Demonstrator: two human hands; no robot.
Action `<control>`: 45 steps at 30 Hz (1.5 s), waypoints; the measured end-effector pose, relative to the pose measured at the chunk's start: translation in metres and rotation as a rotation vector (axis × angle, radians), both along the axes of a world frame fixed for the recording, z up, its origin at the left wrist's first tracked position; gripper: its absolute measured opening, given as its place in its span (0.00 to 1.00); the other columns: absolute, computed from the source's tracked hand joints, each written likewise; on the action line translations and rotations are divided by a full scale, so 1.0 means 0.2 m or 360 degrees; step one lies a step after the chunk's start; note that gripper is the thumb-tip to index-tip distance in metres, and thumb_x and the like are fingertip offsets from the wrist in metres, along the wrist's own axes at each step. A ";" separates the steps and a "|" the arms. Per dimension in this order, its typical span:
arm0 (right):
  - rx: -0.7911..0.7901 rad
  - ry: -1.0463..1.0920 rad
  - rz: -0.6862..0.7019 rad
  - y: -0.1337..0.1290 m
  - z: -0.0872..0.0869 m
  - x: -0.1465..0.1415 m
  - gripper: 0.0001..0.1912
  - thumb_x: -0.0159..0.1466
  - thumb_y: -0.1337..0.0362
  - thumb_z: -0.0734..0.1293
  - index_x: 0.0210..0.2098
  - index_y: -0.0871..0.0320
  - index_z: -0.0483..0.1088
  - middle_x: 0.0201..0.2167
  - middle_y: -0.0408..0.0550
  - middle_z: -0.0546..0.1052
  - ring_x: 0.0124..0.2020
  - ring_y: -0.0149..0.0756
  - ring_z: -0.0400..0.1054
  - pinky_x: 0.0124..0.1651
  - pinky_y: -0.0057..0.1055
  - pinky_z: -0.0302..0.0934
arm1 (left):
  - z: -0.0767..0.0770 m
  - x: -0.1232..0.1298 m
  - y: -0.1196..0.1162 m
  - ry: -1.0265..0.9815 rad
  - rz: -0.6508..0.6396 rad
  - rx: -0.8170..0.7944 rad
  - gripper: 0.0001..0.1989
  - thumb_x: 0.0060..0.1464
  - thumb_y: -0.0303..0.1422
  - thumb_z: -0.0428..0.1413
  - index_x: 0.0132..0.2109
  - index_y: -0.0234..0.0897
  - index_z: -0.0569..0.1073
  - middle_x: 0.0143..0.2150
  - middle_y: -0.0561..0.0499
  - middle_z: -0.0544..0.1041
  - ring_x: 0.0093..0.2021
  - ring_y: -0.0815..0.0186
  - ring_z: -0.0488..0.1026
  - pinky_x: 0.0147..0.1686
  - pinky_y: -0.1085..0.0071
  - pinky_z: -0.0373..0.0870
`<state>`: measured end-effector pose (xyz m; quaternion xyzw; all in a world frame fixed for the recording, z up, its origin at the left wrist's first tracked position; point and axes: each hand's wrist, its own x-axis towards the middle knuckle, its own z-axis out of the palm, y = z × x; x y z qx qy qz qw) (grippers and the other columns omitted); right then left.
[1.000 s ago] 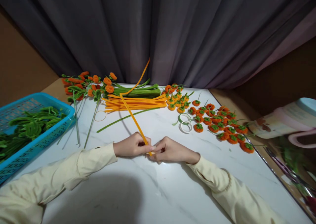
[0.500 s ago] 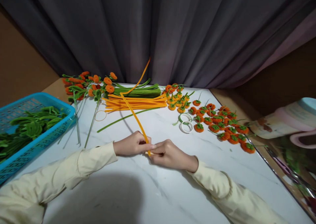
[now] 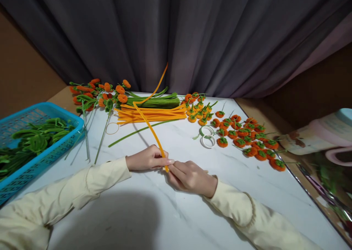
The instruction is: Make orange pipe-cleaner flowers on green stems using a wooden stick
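Note:
An orange pipe cleaner [image 3: 150, 127] rises from between my hands, bends sharply above the table and stretches up past the curtain's foot. My left hand [image 3: 143, 159] is closed, pinching its lower part between thumb and fingers. Close against it, my right hand [image 3: 192, 179] is closed around what looks like a thin pale stick [image 3: 206, 171], whose end pokes out behind the hand. The pipe cleaner's low end meets the stick at my fingertips; how it is fixed there is hidden by the fingers.
Beyond my hands lie orange pipe cleaners [image 3: 154, 115] and green ones [image 3: 159, 102]. Small orange pumpkins [image 3: 243, 132] spread rightward near two tape rolls [image 3: 208, 141]. At left stand a blue basket [image 3: 63, 140] of green pieces and orange flowers [image 3: 120, 89]. A tumbler [image 3: 316, 132] lies right.
My right hand has rolled over, its back and knuckles turned more upward, and the pale stick's end now shows behind it. My left hand keeps its pinch, almost still.

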<state>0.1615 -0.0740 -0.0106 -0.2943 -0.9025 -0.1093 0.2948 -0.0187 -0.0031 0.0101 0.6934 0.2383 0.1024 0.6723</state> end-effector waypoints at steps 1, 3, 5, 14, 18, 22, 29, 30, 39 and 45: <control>0.0057 -0.0026 0.0001 0.00 0.00 0.00 0.10 0.66 0.71 0.57 0.30 0.64 0.67 0.19 0.42 0.67 0.18 0.28 0.59 0.17 0.28 0.51 | 0.00 0.00 0.00 -0.0001 -0.0005 -0.0006 0.22 0.55 0.44 0.53 0.20 0.34 0.60 0.15 0.59 0.57 0.18 0.76 0.54 0.19 0.76 0.51; 0.0184 -0.0083 0.0011 0.00 0.00 0.01 0.09 0.65 0.72 0.58 0.30 0.64 0.67 0.18 0.41 0.65 0.17 0.28 0.57 0.16 0.28 0.50 | 0.00 0.00 0.00 -0.0004 -0.0013 -0.0023 0.23 0.55 0.45 0.53 0.20 0.35 0.60 0.14 0.59 0.57 0.17 0.76 0.53 0.19 0.76 0.50; 0.0305 -0.0145 0.0029 0.00 0.01 0.01 0.06 0.64 0.72 0.60 0.32 0.66 0.67 0.19 0.42 0.65 0.17 0.28 0.58 0.15 0.29 0.50 | 0.00 0.00 0.00 -0.0001 -0.0022 -0.0043 0.24 0.55 0.45 0.53 0.19 0.35 0.60 0.14 0.59 0.56 0.17 0.76 0.53 0.19 0.76 0.50; 0.0407 -0.0258 0.0049 0.00 0.03 0.03 0.08 0.65 0.72 0.60 0.38 0.73 0.67 0.22 0.47 0.68 0.19 0.32 0.63 0.15 0.29 0.55 | 0.00 0.00 -0.01 -0.0029 -0.0001 -0.0067 0.25 0.55 0.46 0.52 0.18 0.35 0.59 0.13 0.59 0.56 0.16 0.76 0.53 0.18 0.75 0.50; 0.0418 -0.0222 0.0042 0.00 0.03 0.03 0.07 0.65 0.73 0.59 0.39 0.72 0.67 0.23 0.48 0.69 0.20 0.32 0.64 0.17 0.29 0.57 | -0.01 0.01 -0.02 -0.0046 0.0011 -0.0101 0.25 0.56 0.47 0.51 0.18 0.35 0.59 0.12 0.59 0.56 0.15 0.77 0.51 0.17 0.76 0.49; 0.0423 -0.0175 0.0013 0.01 0.03 0.02 0.08 0.65 0.73 0.59 0.40 0.74 0.65 0.22 0.48 0.69 0.20 0.32 0.64 0.18 0.29 0.59 | 0.01 0.01 -0.04 -0.0025 0.0071 -0.0128 0.26 0.54 0.49 0.51 0.18 0.35 0.59 0.12 0.60 0.56 0.14 0.77 0.50 0.16 0.76 0.47; 0.0332 -0.0125 -0.0069 0.02 0.04 0.03 0.11 0.65 0.73 0.59 0.45 0.75 0.63 0.24 0.50 0.72 0.23 0.33 0.65 0.20 0.29 0.61 | -0.01 0.02 -0.04 0.0084 0.0245 -0.0210 0.29 0.53 0.53 0.48 0.17 0.35 0.62 0.10 0.57 0.57 0.13 0.76 0.51 0.17 0.74 0.48; 0.0313 -0.0121 -0.0071 0.02 0.04 0.03 0.12 0.65 0.73 0.59 0.47 0.75 0.62 0.25 0.50 0.72 0.23 0.33 0.66 0.21 0.29 0.62 | -0.01 0.02 -0.04 0.0072 0.0270 -0.0242 0.28 0.53 0.53 0.48 0.17 0.35 0.62 0.10 0.57 0.57 0.13 0.75 0.52 0.17 0.74 0.48; 0.0270 -0.0055 -0.0144 0.03 0.03 0.04 0.21 0.65 0.75 0.59 0.57 0.77 0.55 0.25 0.50 0.70 0.25 0.35 0.65 0.24 0.30 0.61 | -0.01 0.04 -0.06 0.0004 0.0442 -0.0321 0.28 0.54 0.54 0.46 0.21 0.34 0.63 0.12 0.56 0.61 0.12 0.75 0.54 0.15 0.75 0.47; 0.0254 -0.0004 -0.0154 0.03 0.03 0.04 0.26 0.65 0.75 0.59 0.61 0.77 0.50 0.24 0.48 0.68 0.26 0.35 0.65 0.26 0.30 0.62 | 0.00 0.05 -0.11 -0.0076 0.0491 -0.0507 0.25 0.56 0.52 0.44 0.23 0.35 0.61 0.10 0.56 0.61 0.11 0.74 0.54 0.15 0.75 0.49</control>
